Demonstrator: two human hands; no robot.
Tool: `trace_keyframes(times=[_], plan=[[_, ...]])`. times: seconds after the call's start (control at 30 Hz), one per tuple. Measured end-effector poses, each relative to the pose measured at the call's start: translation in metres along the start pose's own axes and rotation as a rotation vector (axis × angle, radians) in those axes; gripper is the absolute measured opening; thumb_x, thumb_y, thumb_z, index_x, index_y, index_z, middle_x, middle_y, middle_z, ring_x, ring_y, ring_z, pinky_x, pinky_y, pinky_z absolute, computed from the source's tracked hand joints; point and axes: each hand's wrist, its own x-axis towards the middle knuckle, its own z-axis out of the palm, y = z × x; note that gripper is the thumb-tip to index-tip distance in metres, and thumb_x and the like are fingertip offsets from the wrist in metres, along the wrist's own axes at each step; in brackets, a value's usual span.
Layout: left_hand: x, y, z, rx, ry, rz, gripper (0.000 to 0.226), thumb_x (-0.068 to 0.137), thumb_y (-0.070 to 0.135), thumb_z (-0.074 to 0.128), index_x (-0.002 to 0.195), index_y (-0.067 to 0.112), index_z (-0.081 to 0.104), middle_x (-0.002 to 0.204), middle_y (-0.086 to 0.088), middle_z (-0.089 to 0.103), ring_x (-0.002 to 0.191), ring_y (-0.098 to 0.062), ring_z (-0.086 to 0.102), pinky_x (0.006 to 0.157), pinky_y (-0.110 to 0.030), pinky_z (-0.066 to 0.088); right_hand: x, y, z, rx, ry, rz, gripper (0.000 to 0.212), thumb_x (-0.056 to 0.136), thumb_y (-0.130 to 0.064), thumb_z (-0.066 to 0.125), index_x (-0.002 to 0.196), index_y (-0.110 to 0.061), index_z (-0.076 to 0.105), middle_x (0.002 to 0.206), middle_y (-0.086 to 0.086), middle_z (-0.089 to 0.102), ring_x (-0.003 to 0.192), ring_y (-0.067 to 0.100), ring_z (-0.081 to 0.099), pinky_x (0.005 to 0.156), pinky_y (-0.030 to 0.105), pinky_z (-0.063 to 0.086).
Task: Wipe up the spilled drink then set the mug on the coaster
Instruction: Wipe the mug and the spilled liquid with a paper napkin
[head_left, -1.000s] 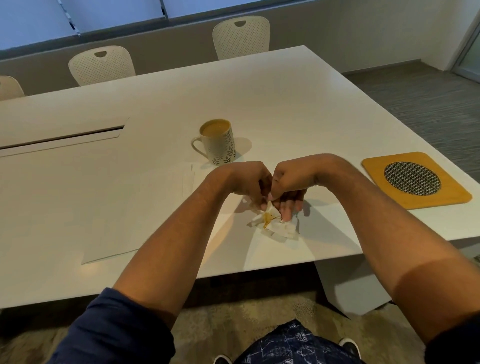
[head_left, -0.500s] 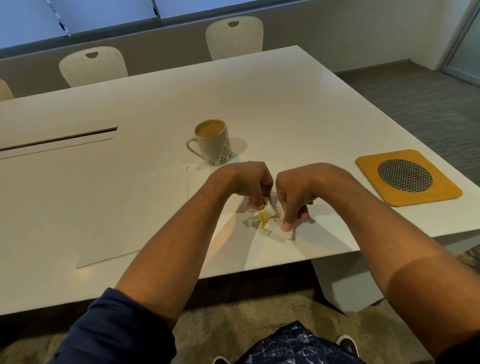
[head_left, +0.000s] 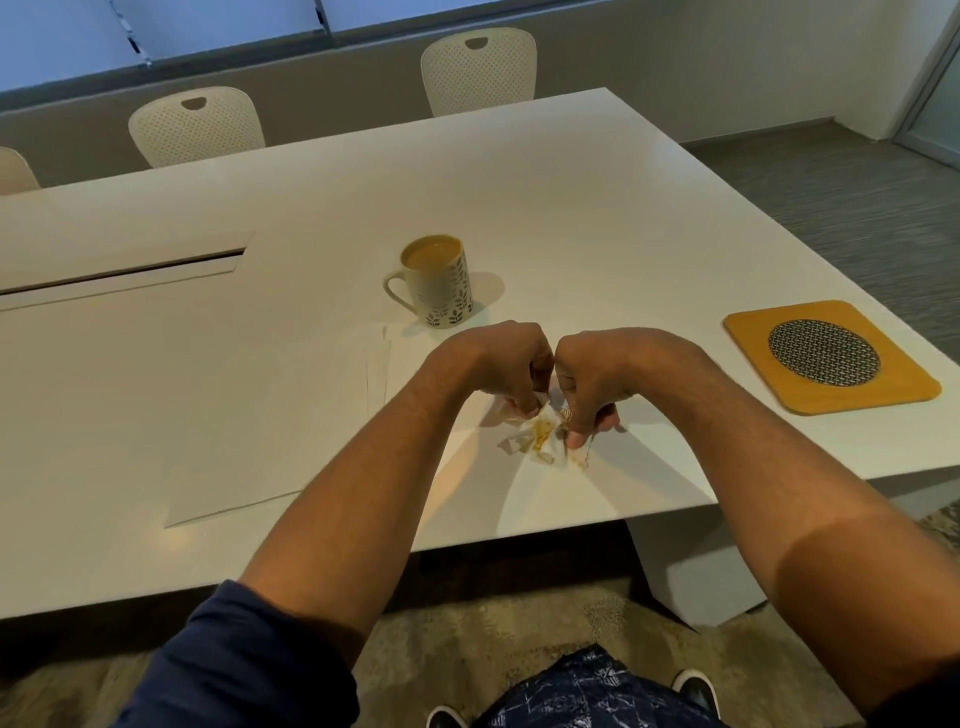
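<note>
Office meeting room. Big white conference table (head_left: 519, 197) with a long cable hatch (head_left: 124, 275) set into its top, a row of matching perforated white chairs (head_left: 197, 127) along the far side, window blinds (head_left: 218, 21) behind them, grey carpet floor (head_left: 841, 208), glass door (head_left: 935, 104) at right.

left hand (head_left: 498, 364): fingers curled, pinching | right hand (head_left: 592, 384): fingers curled, pinching | knuckles almost touching

Smooth white table (head_left: 597, 218) with a soft sheen. Glazed ceramic mug (head_left: 439, 283), leaf-patterned. Crumpled thin paper tissue (head_left: 540, 439), stained brown. Matt wood-look coaster (head_left: 753, 338) with a woven mesh centre. Perforated plastic chairs (head_left: 197, 130). Coarse carpet (head_left: 857, 208).
</note>
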Motion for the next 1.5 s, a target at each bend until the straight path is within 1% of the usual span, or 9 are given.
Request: trace_keyframes(times=[0.1, 0.2, 0.33, 0.6, 0.73, 0.87, 0.97, 1.23, 1.5], plan=[[0.000, -0.001, 0.001, 0.000, 0.030, -0.017, 0.021, 0.075, 0.020, 0.086, 0.089, 0.022, 0.070, 0.078, 0.014, 0.065, 0.072, -0.003, 0.063, 0.060, -0.018, 0.047, 0.002, 0.000, -0.002, -0.037, 0.089, -0.013, 0.030, 0.069, -0.030, 0.093, 0.060, -0.019, 0.067, 0.047, -0.012, 0.066, 0.052, 0.006, 0.064, 0.054, 0.021, 0.044], [0.000, -0.002, 0.003, 0.011, 0.065, -0.014, 0.028, 0.074, 0.023, 0.088, 0.099, 0.016, 0.075, 0.081, 0.010, 0.068, 0.071, -0.004, 0.064, 0.064, -0.019, 0.051, 0.004, 0.004, -0.002, -0.059, 0.166, -0.012, 0.029, 0.065, -0.028, 0.095, 0.063, -0.017, 0.068, 0.057, -0.006, 0.070, 0.058, 0.012, 0.067, 0.054, 0.024, 0.046], [0.000, 0.001, 0.005, 0.046, 0.126, -0.005, 0.028, 0.073, 0.024, 0.088, 0.096, 0.014, 0.076, 0.084, 0.003, 0.072, 0.075, -0.011, 0.067, 0.076, -0.031, 0.060, 0.009, 0.010, -0.005, -0.069, 0.260, -0.024, 0.027, 0.063, -0.024, 0.095, 0.067, -0.017, 0.069, 0.065, -0.002, 0.071, 0.065, 0.017, 0.069, 0.058, 0.027, 0.051], [0.007, 0.007, 0.006, 0.050, 0.220, 0.007, 0.035, 0.077, 0.020, 0.085, 0.109, 0.011, 0.074, 0.097, -0.001, 0.074, 0.084, -0.016, 0.069, 0.079, -0.029, 0.059, 0.018, 0.017, -0.009, -0.055, 0.388, -0.050, 0.044, 0.065, -0.019, 0.095, 0.091, -0.025, 0.060, 0.077, -0.010, 0.058, 0.070, 0.012, 0.058, 0.054, 0.022, 0.037], [0.012, 0.006, 0.008, 0.029, 0.262, -0.001, 0.027, 0.078, 0.019, 0.085, 0.102, 0.012, 0.076, 0.093, -0.002, 0.074, 0.080, -0.017, 0.068, 0.073, -0.027, 0.057, 0.021, 0.022, -0.010, -0.046, 0.385, -0.039, 0.033, 0.068, -0.018, 0.093, 0.082, -0.026, 0.064, 0.071, -0.009, 0.062, 0.064, 0.009, 0.058, 0.052, 0.021, 0.039], [0.016, 0.006, 0.012, -0.012, 0.329, 0.001, 0.018, 0.078, 0.021, 0.084, 0.091, 0.013, 0.077, 0.086, -0.001, 0.073, 0.076, -0.017, 0.067, 0.067, -0.026, 0.054, 0.025, 0.031, -0.013, -0.025, 0.415, -0.014, 0.023, 0.070, -0.010, 0.088, 0.087, -0.021, 0.076, 0.081, -0.002, 0.072, 0.073, 0.014, 0.066, 0.065, 0.030, 0.057], [0.022, 0.007, 0.013, -0.045, 0.376, 0.000, 0.016, 0.077, 0.021, 0.084, 0.089, 0.014, 0.079, 0.081, -0.001, 0.072, 0.072, -0.016, 0.066, 0.066, -0.030, 0.055, 0.028, 0.038, -0.017, 0.016, 0.447, -0.021, 0.022, 0.073, -0.002, 0.083, 0.077, -0.023, 0.076, 0.075, -0.005, 0.071, 0.070, 0.012, 0.066, 0.058, 0.025, 0.049], [0.042, 0.005, 0.014, -0.130, 0.520, -0.060, 0.010, 0.079, 0.019, 0.082, 0.083, 0.012, 0.077, 0.078, -0.002, 0.070, 0.070, -0.019, 0.066, 0.069, -0.040, 0.061, 0.040, 0.059, -0.024, 0.175, 0.619, 0.040, 0.027, 0.075, 0.001, 0.079, 0.067, -0.024, 0.076, 0.071, -0.005, 0.072, 0.065, 0.011, 0.067, 0.055, 0.023, 0.049], [0.055, 0.009, 0.008, -0.153, 0.552, -0.128, 0.008, 0.079, 0.019, 0.080, 0.081, 0.013, 0.076, 0.074, -0.001, 0.069, 0.069, -0.020, 0.066, 0.065, -0.034, 0.057, 0.052, 0.066, -0.028, 0.214, 0.657, 0.032, 0.025, 0.075, 0.003, 0.080, 0.078, -0.022, 0.080, 0.071, -0.007, 0.069, 0.062, 0.008, 0.066, 0.051, 0.020, 0.046]])
